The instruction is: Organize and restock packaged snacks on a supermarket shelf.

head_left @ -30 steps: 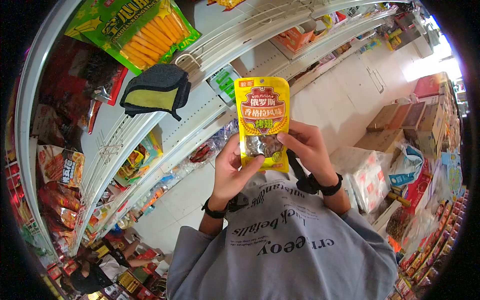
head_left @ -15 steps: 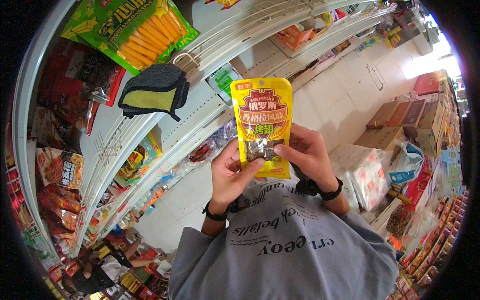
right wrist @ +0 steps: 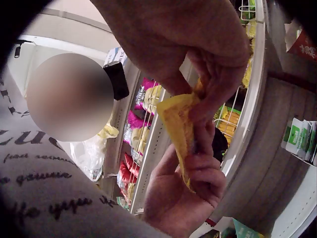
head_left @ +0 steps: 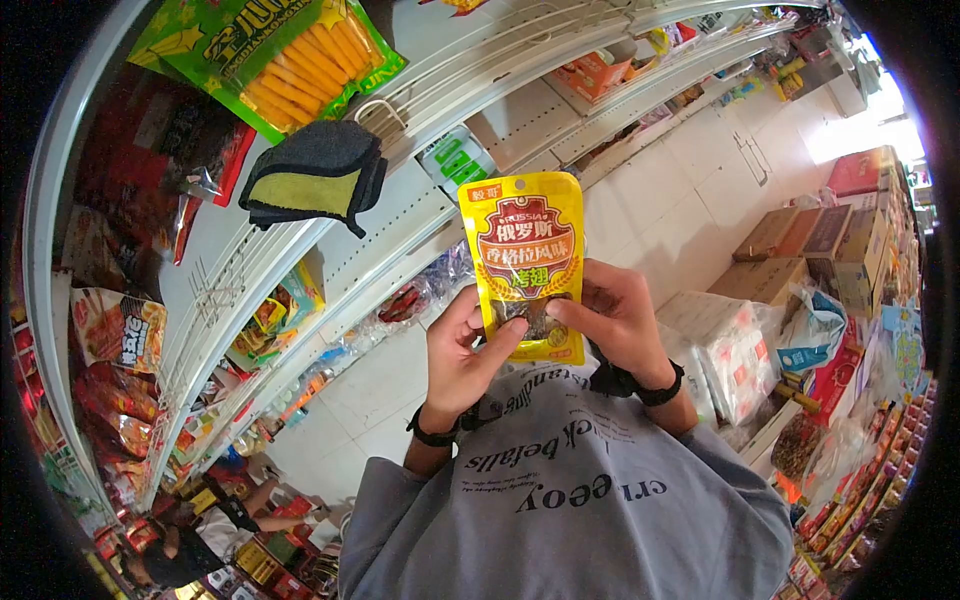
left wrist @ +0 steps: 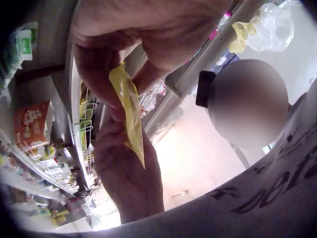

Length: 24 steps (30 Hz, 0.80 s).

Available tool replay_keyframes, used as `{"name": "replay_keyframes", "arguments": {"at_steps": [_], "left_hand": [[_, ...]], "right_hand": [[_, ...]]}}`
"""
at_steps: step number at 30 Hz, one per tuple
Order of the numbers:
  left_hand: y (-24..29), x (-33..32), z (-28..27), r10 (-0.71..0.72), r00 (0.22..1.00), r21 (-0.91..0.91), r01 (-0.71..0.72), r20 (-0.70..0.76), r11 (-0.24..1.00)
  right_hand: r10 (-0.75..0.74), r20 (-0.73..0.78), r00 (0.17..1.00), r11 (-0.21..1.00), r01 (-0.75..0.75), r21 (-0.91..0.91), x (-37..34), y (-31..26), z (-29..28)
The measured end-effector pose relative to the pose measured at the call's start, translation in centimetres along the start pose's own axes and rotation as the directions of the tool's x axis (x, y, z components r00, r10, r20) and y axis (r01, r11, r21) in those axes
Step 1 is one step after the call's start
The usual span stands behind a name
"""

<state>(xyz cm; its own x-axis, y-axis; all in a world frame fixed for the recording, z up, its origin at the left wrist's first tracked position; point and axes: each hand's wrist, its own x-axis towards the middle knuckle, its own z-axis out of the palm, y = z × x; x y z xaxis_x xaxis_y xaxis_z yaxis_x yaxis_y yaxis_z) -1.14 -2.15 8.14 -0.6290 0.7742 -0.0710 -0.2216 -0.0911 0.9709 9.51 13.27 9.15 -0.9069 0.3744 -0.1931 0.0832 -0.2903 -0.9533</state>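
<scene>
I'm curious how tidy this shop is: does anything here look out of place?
Yes: a folded dark-grey and yellow-green cloth sits at the front edge of a white metal shelf, near a green plastic snack packet. Fabric looks odd among packaged food.

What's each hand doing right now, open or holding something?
Left hand: holding a glossy yellow rectangular plastic packet, thumb on its front.
Right hand: holding the same packet from the other side.
</scene>
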Motion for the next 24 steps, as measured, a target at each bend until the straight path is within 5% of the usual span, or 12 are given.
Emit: {"name": "replay_keyframes", "arguments": {"at_steps": [4, 10, 20, 22, 24], "left_hand": [[0.0, -0.2, -0.3, -0.033, 0.999, -0.025, 0.033, 0.020, 0.999], [0.2, -0.2, -0.3, -0.036, 0.987, 0.051, 0.028, 0.154, 0.998], [-1.0, -0.2, -0.7, -0.061, 0.994, 0.032, 0.059, 0.086, 0.998], [-1.3, -0.1, -0.7, -0.078, 0.995, 0.090, 0.072, 0.067, 0.993], [-1.5, 0.0, -0.5, -0.099, 0.994, 0.013, 0.098, 0.043, 0.995]], "right_hand": [[-0.053, -0.016, 0.998, 0.992, 0.055, 0.113, 0.4, -0.4, 0.3], [-0.039, -0.078, 0.996, 0.999, 0.040, 0.017, 1.4, -0.5, -0.4], [-0.044, -0.133, 0.990, 0.997, 0.036, -0.064, 1.7, 0.2, -0.6], [0.044, -0.250, 0.967, 0.982, -0.088, -0.168, 1.6, 1.3, -1.2], [-0.007, -0.271, 0.963, 0.990, -0.031, -0.136, 1.7, 1.2, -0.8]]}}
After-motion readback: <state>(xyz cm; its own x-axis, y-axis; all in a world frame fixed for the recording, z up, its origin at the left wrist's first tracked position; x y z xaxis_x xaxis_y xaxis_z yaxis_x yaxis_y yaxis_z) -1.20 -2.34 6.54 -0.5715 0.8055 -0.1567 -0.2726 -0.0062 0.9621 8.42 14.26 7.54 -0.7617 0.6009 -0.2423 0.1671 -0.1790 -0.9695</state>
